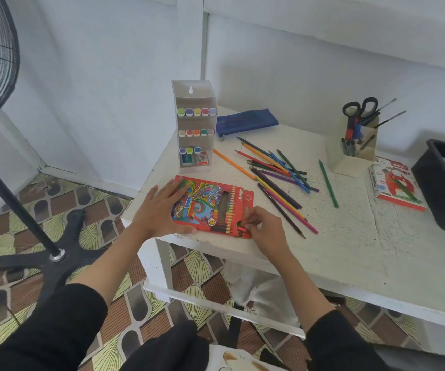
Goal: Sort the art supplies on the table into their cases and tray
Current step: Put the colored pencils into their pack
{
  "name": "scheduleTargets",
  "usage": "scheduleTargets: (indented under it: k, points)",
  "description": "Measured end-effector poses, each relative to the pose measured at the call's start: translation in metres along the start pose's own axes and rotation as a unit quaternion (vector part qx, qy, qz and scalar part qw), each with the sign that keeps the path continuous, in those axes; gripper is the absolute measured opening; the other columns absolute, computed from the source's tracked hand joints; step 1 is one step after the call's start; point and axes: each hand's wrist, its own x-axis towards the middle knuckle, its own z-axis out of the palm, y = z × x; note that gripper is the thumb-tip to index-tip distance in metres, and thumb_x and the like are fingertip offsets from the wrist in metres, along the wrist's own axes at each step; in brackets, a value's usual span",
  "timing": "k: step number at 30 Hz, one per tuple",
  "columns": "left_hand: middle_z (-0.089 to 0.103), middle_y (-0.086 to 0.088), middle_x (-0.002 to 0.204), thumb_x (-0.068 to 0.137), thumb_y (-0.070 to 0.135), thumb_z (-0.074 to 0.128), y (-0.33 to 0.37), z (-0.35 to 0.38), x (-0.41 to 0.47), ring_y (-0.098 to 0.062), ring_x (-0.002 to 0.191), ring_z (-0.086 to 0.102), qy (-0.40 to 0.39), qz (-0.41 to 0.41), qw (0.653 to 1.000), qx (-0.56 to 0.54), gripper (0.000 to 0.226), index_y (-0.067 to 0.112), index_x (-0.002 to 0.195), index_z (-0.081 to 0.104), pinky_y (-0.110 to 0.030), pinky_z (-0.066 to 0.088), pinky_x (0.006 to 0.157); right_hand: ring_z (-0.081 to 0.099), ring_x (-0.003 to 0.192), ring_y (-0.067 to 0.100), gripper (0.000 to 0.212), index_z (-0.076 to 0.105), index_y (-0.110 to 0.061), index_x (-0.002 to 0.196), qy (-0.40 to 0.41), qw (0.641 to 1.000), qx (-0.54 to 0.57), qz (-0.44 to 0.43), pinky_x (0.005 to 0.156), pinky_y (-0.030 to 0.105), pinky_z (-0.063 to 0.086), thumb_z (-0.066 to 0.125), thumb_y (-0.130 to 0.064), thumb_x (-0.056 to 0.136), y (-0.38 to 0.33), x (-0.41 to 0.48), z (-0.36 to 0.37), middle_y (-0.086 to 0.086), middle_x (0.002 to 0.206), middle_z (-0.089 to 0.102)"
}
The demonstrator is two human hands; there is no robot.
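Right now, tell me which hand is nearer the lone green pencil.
Right. The right hand sits at the pencil box's open end, left of the green pencil. The left hand lies flat on the box's far side, farther away.

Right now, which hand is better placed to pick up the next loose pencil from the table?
The right hand. It is at the open end of the pencil box, beside the loose pencils spread to its right. The left hand lies flat on the box, apparently steadying it, farther from the pile.
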Motion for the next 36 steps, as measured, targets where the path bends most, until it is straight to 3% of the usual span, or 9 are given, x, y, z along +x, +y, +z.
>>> scheduleTargets:
  k: [2,6,12,17,22,25,29,32,36]
  points:
    - [0.001,0.006,0.160,0.046,0.103,0.016,-0.001,0.001,0.000,-0.018,0.148,0.004,0.003,0.001,1.000,-0.006,0.131,0.028,0.152,0.010,-0.045,-0.003,0.117,0.057,0.073,-0.010,0.022,0.059,-0.018,0.082,0.012,1.000,0.025,0.005,0.066,0.007,0.043,0.061,0.003,0.084,0.000,0.000,0.002,-0.016,0.077,0.061]
    - [0.001,0.006,0.161,0.046,0.103,0.016,-0.002,0.001,0.001,-0.018,0.148,0.004,0.001,0.000,1.000,0.000,0.130,0.029,0.152,0.009,-0.043,-0.003,0.117,0.055,0.074,0.001,0.011,0.068,-0.015,0.082,0.017,1.000,0.023,0.004,0.067,0.009,0.042,0.068,-0.004,0.082,0.015,-0.004,-0.002,-0.002,0.088,0.059]
    - [0.004,0.006,0.160,0.046,0.103,0.017,-0.001,0.002,0.000,-0.018,0.148,0.006,0.013,0.003,1.000,-0.008,0.130,0.028,0.152,0.013,-0.046,-0.001,0.117,0.051,0.075,0.007,0.013,0.073,-0.021,0.082,-0.006,0.999,0.024,0.028,0.066,0.004,0.038,0.073,-0.009,0.079,0.021,0.001,-0.002,-0.004,0.089,0.051]
    - [0.001,0.006,0.160,0.045,0.104,0.016,-0.002,0.002,0.000,-0.016,0.148,0.002,0.008,0.001,1.000,-0.008,0.132,0.028,0.152,0.012,-0.045,-0.004,0.117,0.045,0.074,0.002,0.009,0.075,-0.028,0.083,-0.009,0.999,-0.014,0.030,0.060,0.013,0.031,0.076,-0.021,0.077,0.016,0.007,0.009,-0.008,0.090,0.051]
    - [-0.001,0.008,0.160,0.044,0.104,0.015,-0.001,0.002,0.000,-0.014,0.147,-0.001,0.003,0.000,1.000,-0.009,0.132,0.029,0.152,0.009,-0.045,-0.004,0.118,0.057,0.084,0.014,0.015,0.072,-0.030,0.079,-0.010,0.994,0.088,0.064,0.076,0.025,0.047,0.074,-0.015,0.079,0.016,0.005,-0.002,-0.003,0.092,0.062]
    - [-0.001,0.007,0.160,0.043,0.104,0.014,-0.001,0.001,0.000,-0.015,0.147,-0.001,0.002,-0.002,1.000,-0.007,0.133,0.029,0.152,0.009,-0.044,-0.004,0.118,0.061,0.067,0.007,0.012,0.073,-0.018,0.088,0.026,0.984,0.152,0.085,0.065,0.022,0.051,0.068,-0.007,0.084,0.018,0.003,-0.026,-0.001,0.085,0.069]
    - [0.001,0.007,0.160,0.043,0.104,0.014,0.000,0.001,0.000,-0.016,0.148,0.002,0.004,-0.002,1.000,-0.006,0.132,0.029,0.152,0.011,-0.046,-0.002,0.118,0.060,0.065,0.010,0.006,0.073,-0.011,0.088,0.156,0.986,0.023,0.063,0.062,0.006,0.046,0.069,-0.009,0.083,0.038,0.001,-0.060,0.003,0.079,0.069]
    - [0.004,0.006,0.160,0.044,0.104,0.015,-0.001,0.001,0.001,-0.017,0.148,0.005,0.014,0.000,1.000,-0.013,0.131,0.029,0.152,0.014,-0.047,0.000,0.118,0.054,0.064,0.007,0.006,0.073,-0.008,0.084,0.175,0.979,-0.080,0.062,0.064,-0.002,0.036,0.073,-0.012,0.081,0.052,-0.004,-0.077,0.004,0.076,0.064]
    - [0.005,0.005,0.160,0.045,0.103,0.016,-0.001,0.001,0.001,-0.018,0.148,0.005,0.014,-0.001,1.000,-0.016,0.131,0.028,0.152,0.015,-0.047,0.000,0.118,0.051,0.066,0.013,0.014,0.073,-0.003,0.087,0.140,0.979,-0.125,0.083,0.063,0.013,0.033,0.076,-0.011,0.076,0.060,-0.008,-0.075,0.007,0.077,0.061]
